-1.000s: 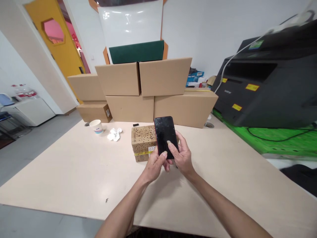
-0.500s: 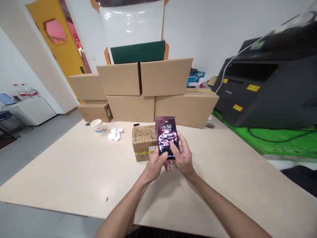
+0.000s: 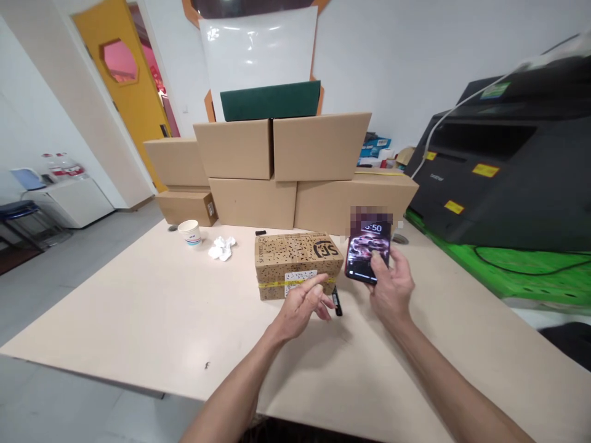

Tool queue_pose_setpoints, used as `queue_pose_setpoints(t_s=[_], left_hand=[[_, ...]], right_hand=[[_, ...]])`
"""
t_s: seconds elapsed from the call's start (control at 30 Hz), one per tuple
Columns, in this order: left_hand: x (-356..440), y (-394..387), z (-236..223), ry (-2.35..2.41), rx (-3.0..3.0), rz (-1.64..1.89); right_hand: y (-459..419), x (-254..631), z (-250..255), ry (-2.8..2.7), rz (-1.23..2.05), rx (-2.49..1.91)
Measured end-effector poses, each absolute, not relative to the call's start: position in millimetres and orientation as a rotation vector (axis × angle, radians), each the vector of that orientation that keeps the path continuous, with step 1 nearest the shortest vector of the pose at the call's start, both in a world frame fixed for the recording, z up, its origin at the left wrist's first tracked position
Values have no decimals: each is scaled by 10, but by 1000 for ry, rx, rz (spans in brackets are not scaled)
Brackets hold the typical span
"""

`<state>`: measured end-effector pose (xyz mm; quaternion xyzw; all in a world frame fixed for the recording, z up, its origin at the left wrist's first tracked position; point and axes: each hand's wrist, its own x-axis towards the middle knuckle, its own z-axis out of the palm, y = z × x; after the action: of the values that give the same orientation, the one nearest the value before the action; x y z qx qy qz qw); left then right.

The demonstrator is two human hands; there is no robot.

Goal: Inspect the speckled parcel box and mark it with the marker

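My right hand (image 3: 392,286) is closed round a smartphone (image 3: 368,251) with its screen lit, the thumb lying across the glass. It holds the phone upright above the table, right of a speckled cardboard parcel (image 3: 277,252) with yellow tape and a white label. My left hand (image 3: 302,306) is empty, its index finger stretched out and the others loosely bent, in front of the parcel's label. Beside its fingertips a slim black object (image 3: 338,303) lies on the table, partly hidden; its kind is unclear.
Plain cardboard boxes (image 3: 237,147) are stacked across the table's back, topped by a green box (image 3: 270,101). A paper cup (image 3: 189,234), crumpled tissue (image 3: 223,248) and small black piece (image 3: 261,232) lie left and behind the parcel. A dark printer (image 3: 480,166) stands right.
My left hand has let go of the phone. My right hand has carried the phone to the right, uncovering the parcel's right side and the slim black object.
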<state>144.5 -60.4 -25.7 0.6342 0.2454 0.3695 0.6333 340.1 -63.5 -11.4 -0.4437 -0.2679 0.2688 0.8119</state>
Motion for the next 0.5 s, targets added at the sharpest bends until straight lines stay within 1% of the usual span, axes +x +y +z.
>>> queue_pose_setpoints(t_s=[0.17, 0.3, 0.5], left_hand=[[1466, -623, -278, 574, 1545, 841], [1466, -636, -279, 584, 1578, 828], [1453, -640, -263, 618, 1608, 821]], right_hand=[[-501, 3858, -466, -472, 659, -1218], [-432, 4031, -787, -504, 715, -1318], [-386, 4195, -986, -656, 700, -1500]])
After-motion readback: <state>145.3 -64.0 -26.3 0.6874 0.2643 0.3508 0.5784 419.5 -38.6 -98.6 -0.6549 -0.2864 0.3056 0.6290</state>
